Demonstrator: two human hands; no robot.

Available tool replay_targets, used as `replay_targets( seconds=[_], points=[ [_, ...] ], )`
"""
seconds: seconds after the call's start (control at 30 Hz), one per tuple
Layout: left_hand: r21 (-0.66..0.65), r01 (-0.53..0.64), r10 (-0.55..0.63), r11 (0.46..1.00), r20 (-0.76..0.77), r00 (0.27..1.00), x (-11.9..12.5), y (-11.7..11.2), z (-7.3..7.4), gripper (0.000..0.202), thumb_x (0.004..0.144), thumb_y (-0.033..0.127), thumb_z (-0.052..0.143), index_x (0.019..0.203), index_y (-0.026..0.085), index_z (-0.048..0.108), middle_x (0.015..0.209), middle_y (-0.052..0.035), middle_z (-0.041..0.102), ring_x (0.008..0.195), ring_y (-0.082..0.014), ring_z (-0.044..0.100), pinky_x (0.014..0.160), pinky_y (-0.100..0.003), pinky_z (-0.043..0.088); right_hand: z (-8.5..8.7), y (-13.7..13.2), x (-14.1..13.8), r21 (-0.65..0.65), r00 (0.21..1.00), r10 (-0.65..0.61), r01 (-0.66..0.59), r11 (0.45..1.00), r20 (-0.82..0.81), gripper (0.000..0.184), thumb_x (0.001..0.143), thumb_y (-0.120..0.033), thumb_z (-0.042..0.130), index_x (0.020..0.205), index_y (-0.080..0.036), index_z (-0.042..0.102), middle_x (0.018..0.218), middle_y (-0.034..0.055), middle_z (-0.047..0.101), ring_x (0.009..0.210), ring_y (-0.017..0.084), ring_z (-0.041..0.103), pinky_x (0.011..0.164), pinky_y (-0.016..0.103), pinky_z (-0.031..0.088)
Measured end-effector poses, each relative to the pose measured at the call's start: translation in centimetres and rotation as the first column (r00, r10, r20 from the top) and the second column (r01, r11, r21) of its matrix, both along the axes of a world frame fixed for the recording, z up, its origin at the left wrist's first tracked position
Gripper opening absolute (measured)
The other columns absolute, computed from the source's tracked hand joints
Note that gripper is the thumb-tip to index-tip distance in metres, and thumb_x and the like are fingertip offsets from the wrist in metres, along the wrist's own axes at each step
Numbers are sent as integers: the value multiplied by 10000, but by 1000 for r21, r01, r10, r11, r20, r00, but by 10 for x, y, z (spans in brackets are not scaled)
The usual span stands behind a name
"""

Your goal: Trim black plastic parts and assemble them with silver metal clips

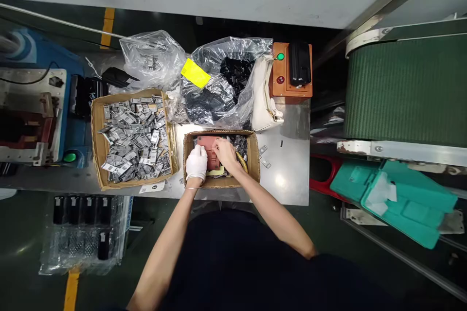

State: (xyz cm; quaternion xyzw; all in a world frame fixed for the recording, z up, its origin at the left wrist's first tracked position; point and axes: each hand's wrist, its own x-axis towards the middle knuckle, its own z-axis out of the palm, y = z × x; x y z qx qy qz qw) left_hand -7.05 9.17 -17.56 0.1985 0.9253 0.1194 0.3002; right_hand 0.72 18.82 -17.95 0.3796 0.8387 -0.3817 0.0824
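Note:
In the head view, a small cardboard box (253, 155) holds a reddish-brown block (212, 162) with a recess in its face. My left hand (197, 161), in a white glove, has its fingers curled against the block's left side. Bare, my right hand (225, 153) bends over the block's right side with thumb and fingers pinched together. Whatever is between those fingertips is too small to make out. Dark and grey small parts (240, 144) lie in the box behind the right hand. A curved yellow item (241, 161) shows under the right wrist.
At left stands a larger carton (95, 143) of grey metal clips (136, 136). Behind are a plastic bag (204, 53) of black parts, a white pouch (261, 99) and an orange control box (290, 95). Loose clips (265, 162) lie right. A green conveyor (404, 92) stands farther right.

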Motion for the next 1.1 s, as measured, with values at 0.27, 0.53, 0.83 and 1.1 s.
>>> replay_targets(
  seconds=[0.27,0.53,0.83,1.1],
  points=[
    [120,-205,185,971,158,970,8,-22,-7,134,995,261,587,1018,134,622,883,-22,643,797,-165,633,820,-367,555,11,-2,-5,50,994,97,-95,994,-47,249,1027,-166,512,1137,-212,730,1184,78,694,1106,217,624,872,315,509],
    [274,-397,270,876,404,874,22,-48,-1,140,999,228,577,1093,127,598,893,-20,645,773,-153,651,786,-347,583,-4,-2,-38,46,939,342,-341,939,-29,161,1007,-201,604,1080,-155,740,1166,83,709,1127,222,640,976,361,501],
    [376,-455,237,807,499,834,30,-67,0,135,985,237,589,1072,135,599,910,-25,651,832,-177,653,891,-411,555,0,-13,-23,116,866,484,-497,860,128,257,1023,-102,483,1212,-134,654,1209,113,686,1025,218,689,880,357,550],
    [420,-457,218,784,503,837,32,-72,-6,157,991,278,580,1060,139,600,923,-30,640,841,-181,642,895,-419,546,8,-16,-20,130,816,555,-575,808,158,445,973,0,472,1393,-114,564,1433,160,585,1236,235,617,1001,336,510]
  ],
)
